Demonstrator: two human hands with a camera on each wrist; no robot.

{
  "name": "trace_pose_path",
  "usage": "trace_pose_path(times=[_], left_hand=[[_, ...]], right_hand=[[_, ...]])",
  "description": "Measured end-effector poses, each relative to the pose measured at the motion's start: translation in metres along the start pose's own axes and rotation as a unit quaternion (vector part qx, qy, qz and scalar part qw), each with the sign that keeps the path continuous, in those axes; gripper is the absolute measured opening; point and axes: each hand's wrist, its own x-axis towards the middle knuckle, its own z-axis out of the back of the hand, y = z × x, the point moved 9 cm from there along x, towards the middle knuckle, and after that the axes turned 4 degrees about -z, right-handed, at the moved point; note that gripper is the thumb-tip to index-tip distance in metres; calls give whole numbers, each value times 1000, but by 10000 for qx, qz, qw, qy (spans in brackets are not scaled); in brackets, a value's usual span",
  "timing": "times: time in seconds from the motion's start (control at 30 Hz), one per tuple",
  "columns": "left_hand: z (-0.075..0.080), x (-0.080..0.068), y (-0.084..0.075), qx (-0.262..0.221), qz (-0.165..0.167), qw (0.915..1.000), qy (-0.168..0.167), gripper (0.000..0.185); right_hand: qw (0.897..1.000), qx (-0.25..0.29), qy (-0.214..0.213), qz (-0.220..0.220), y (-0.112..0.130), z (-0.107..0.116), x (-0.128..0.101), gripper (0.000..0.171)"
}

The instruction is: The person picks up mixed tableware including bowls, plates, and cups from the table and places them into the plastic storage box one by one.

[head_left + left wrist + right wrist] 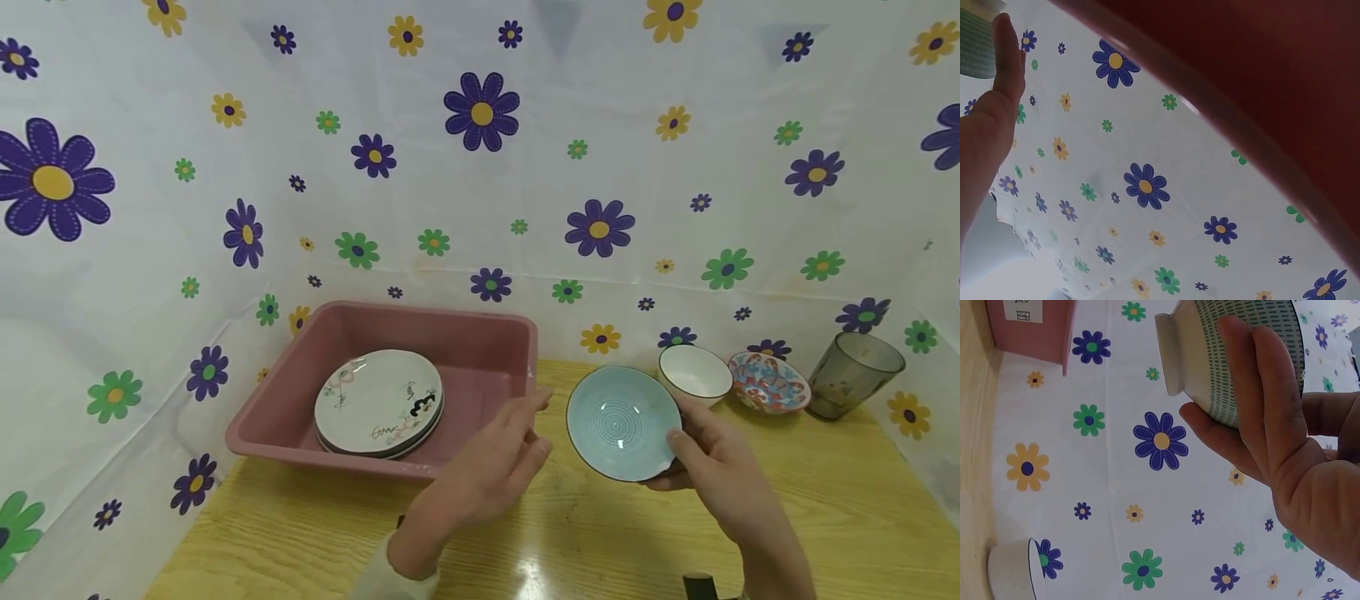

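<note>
My right hand (716, 462) grips a light blue bowl (617, 423) by its right side, thumb over the rim and fingers beneath. Its inside, ringed with fine circles, faces up toward the head camera. In the right wrist view the outside of the bowl (1219, 369) shows green dashes and a pale foot. My left hand (487, 467) is empty, its fingers extended, by the front right corner of a pink basin (382, 465). Inside the basin lies a small stack of white plates (378, 400), the top one painted with flowers.
Along the back right of the wooden table (585, 542) stand a white bowl (695, 372), a red-and-blue patterned bowl (770, 383) and a smoky glass (855, 375). A flowered sheet (420, 183) hangs behind and at the sides.
</note>
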Motion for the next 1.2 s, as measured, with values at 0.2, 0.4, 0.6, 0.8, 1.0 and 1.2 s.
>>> trace_pose_path(times=[0.2,0.4,0.6,0.8,1.0,1.2], left_hand=[[-7,2,-6,-752,-400,9962,162,54],[-10,4,-5,-1397,-392,9893,146,51],[-10,3,-3,-1637,-220,9862,132,52],[-9,3,-4,-2174,-108,9760,36,52],[-9,2,-2,-2662,39,9639,-65,51],[-5,1,-6,-2872,60,9577,-166,51]], right_hand=[[9988,133,469,-91,1,-14,-2,48],[9972,204,717,-91,2,-20,-3,49],[9972,163,722,-72,3,-20,-3,49],[9970,135,751,113,6,-21,-4,48],[9972,117,727,98,8,-22,-7,49],[9967,120,758,271,12,-23,-8,49]])
